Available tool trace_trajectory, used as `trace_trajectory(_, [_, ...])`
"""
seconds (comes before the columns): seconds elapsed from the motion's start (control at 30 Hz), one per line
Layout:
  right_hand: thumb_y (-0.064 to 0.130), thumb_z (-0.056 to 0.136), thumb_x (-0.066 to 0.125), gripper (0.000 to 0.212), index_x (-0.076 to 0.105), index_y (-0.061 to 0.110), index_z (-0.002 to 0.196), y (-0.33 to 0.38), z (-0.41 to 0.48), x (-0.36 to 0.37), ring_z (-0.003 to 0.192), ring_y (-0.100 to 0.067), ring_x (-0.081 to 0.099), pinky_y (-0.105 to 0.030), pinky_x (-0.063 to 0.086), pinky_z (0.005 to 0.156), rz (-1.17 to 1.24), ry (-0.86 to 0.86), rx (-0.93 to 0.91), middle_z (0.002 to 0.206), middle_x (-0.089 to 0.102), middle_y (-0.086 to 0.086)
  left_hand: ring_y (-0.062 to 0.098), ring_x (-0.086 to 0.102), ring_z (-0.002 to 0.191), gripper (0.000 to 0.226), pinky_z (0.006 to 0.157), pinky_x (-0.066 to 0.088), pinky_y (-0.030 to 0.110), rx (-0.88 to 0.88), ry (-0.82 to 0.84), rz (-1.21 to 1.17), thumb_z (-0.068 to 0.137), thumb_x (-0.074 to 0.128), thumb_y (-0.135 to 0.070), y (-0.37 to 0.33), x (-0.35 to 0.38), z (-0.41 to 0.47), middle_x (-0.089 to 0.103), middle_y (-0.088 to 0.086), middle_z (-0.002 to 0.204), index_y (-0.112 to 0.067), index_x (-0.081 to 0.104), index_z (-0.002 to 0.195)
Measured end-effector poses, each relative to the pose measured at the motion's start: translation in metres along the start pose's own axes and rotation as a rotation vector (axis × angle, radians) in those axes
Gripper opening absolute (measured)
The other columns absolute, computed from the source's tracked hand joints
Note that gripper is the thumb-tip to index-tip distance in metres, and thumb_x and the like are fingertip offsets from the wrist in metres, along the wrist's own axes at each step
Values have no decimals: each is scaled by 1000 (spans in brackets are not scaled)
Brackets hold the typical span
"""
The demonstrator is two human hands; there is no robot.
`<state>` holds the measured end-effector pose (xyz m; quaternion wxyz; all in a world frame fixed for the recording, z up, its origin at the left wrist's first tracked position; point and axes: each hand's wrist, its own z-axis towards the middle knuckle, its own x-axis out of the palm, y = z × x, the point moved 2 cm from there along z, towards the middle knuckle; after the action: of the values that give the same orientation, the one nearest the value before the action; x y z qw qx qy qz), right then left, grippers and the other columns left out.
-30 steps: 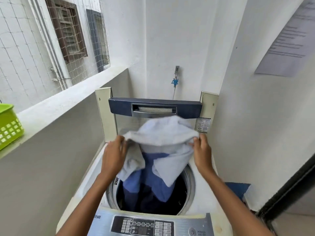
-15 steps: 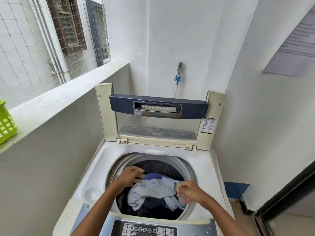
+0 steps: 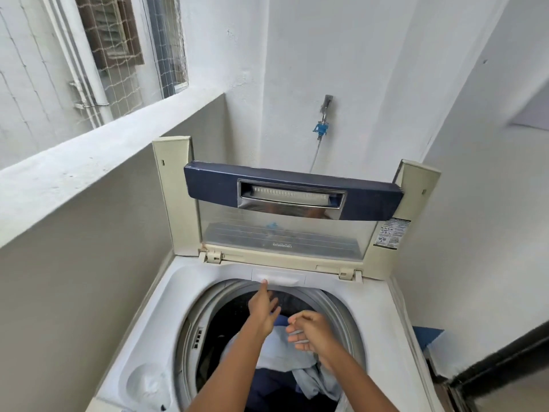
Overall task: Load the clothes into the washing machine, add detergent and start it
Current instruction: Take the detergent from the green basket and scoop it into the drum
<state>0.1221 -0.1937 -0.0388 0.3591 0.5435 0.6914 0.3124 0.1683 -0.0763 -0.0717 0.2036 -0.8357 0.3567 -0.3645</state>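
Observation:
The white top-loading washing machine (image 3: pixel 178 292) stands with its lid (image 3: pixel 291 197) raised upright at the back. In the drum (image 3: pixel 190 331) lie a light blue cloth (image 3: pixel 276 349) and dark blue clothes (image 3: pixel 273 385). My left hand (image 3: pixel 263 307) reaches over the drum with straight fingers, its index fingertip at the small white drawer panel (image 3: pixel 285 278) on the rear rim. My right hand (image 3: pixel 310 331) hovers just above the light blue cloth with loosely curled fingers, and I see nothing gripped in it.
A grey concrete ledge (image 3: pixel 74 171) runs along the left of the machine. A tap with a blue fitting (image 3: pixel 322 126) sticks out of the back wall. A round recess (image 3: pixel 145 385) sits in the machine's front left corner. A dark door frame (image 3: pixel 505 358) is at the right.
The light blue cloth, held up over the drum a second ago, now lies inside it. Both hands have let go, and my left hand has moved back to the rear rim.

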Motion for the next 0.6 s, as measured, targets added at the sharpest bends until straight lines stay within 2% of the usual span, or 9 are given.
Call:
trace_trajectory(0.1, [5, 91, 46, 17, 61, 7, 82, -1, 11, 2, 54, -15, 56, -21, 42, 50, 23, -8, 9, 74, 62, -7, 30, 41, 132, 58, 104, 37, 41, -19, 27, -19, 93, 51, -38, 2, 5, 19, 42, 14, 144, -1, 40, 136])
trace_trajectory(0.17, [5, 91, 45, 19, 61, 8, 82, 0, 18, 2, 54, -14, 57, -21, 44, 51, 24, -29, 7, 75, 63, -8, 28, 47, 126, 55, 97, 41, 38, -6, -3, -47, 91, 54, -37, 2, 10, 27, 52, 12, 131, -1, 45, 131])
trace_trajectory(0.27, [5, 90, 45, 19, 61, 10, 81, 2, 24, 1, 54, -14, 57, -21, 46, 51, 28, -64, 8, 75, 65, -7, 22, 57, 95, 42, 79, 48, 33, -24, -42, -61, 88, 59, -39, -1, 16, 31, 57, 5, 98, -1, 56, 104])
trace_trajectory(0.37, [5, 90, 45, 17, 60, 9, 84, 3, 28, 1, 55, -14, 57, -22, 46, 52, 27, -71, 11, 74, 64, -6, 15, 54, 75, 39, 64, 48, 27, -38, -39, -53, 86, 59, -44, -1, 16, 37, 54, 3, 83, -6, 53, 81])
trace_trajectory(0.6, [5, 91, 45, 18, 61, 8, 82, -6, 29, -4, 55, -15, 56, -21, 44, 48, 14, -69, 15, 74, 61, -7, 13, 38, 48, 46, 44, 36, 24, 92, -99, 113, 86, 56, -50, 4, 10, 47, 45, 6, 62, -5, 51, 79])
